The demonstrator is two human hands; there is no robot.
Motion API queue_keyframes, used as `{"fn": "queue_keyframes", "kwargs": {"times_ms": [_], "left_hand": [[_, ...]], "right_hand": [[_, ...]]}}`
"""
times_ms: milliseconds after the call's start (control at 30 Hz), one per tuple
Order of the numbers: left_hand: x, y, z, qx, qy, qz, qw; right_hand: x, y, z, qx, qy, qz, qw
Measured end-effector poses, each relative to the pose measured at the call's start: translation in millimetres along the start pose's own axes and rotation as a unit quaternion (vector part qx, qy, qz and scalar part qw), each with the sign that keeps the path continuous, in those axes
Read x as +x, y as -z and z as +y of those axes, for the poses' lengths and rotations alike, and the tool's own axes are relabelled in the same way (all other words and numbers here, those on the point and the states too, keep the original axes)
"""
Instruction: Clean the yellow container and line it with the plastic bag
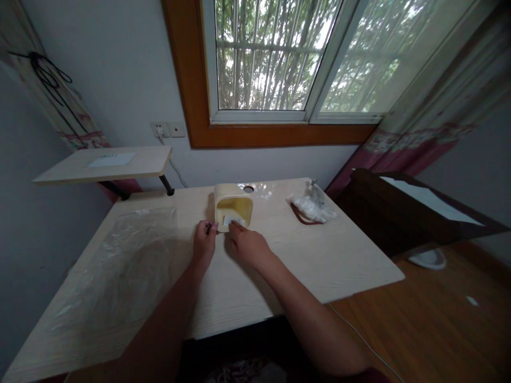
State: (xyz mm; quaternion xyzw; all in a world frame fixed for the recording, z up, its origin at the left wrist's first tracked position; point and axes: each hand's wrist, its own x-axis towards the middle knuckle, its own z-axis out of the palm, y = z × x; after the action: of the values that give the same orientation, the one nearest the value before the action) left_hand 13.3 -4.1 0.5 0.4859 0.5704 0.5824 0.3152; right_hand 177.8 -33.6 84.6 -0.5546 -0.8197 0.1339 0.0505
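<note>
The left hand [205, 240] has its fingers curled in narrowly, with the thumb tip against the lower left edge of a cream-yellow, box-shaped container with rounded corners, apparently plastic [222, 194]; whether the fingers close on that edge is too small to tell. The right hand [252, 246] comes in from the other side, back of the hand upward, its fingers reaching forward to the lower lip of the opening. Its fingertips meet a small, whitish, crumpled piece of clear-looking material [232, 218] lying just inside; I cannot tell whether they pinch it or only press on it.

The container sits directly ahead of both hands, between and just beyond them, near the back edge of a pale wood-grain table [319, 260]. Its opening faces the person, and the hollow inside shows a deeper yellow than the smooth, pale outer shell. The whitish piece rests on its floor, towards the front.

Right of the container and well apart from the hands, a clear plastic bag with white contents [313, 207] lies partly over a reddish-brown curved strip [300, 215]. On the left, a large, wrinkled, transparent plastic sheet [131, 260] lies flat across the tabletop.
</note>
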Motion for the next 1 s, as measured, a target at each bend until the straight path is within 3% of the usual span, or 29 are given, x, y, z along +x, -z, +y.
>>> {"fn": "queue_keyframes", "kwargs": {"times_ms": [200, 533, 833, 1000], "left_hand": [[0, 3.9, -5, 0.025, 0.0, 0.001, 1.0], [-1, -0.4, 3, -0.012, 0.011, 0.0, 1.0], [-1, 3.1, -4, 0.005, 0.0, -0.005, 1.0], [-2, 2.7, -2, -0.016, 0.009, -0.01, 1.0]], "right_hand": [[-2, -6, -12, 0.075, 0.087, 0.02, 0.993], [-11, 8, 9, -0.058, -0.04, -0.014, 0.997], [-10, 0, -20, -0.015, 0.038, 0.003, 0.999], [-14, 4, -14, -0.017, 0.026, 0.007, 0.999]]}}
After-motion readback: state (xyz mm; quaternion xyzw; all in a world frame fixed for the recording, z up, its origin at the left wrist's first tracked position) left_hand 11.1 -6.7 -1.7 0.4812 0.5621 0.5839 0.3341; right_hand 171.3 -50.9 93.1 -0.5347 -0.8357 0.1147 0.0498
